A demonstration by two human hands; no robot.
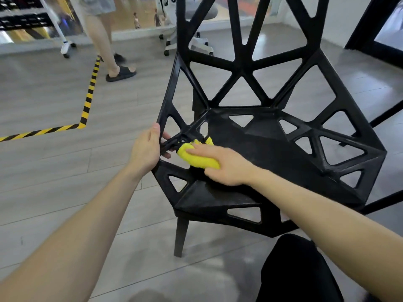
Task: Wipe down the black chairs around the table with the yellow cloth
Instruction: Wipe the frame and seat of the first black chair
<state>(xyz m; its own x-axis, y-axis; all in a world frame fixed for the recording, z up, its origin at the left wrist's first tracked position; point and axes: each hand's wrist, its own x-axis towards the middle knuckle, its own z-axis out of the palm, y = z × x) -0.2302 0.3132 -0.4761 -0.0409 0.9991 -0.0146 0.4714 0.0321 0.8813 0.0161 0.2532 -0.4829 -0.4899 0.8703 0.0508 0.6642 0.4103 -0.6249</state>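
Head view: the left hand (146, 149) grips a strut at the left edge of the black chair (272, 136), steadying it. The right hand (222, 165) holds the bunched yellow cloth (197, 156), pressing it onto the seat's left front corner. The cloth looks soft and light, best taken bunched in the palm; the chair looks rigid, its open struts offering good holds. One cloth, one chair fully seen, two hands.

Chair (268, 136): looked hard black plastic, slight sheen, seat faintly textured. Cloth (199, 159): yellow, fluffy fabric, matt. Floor (65, 171): grey wood-look planks, smooth, softly glossy. Floor tape (88, 99): glossy.
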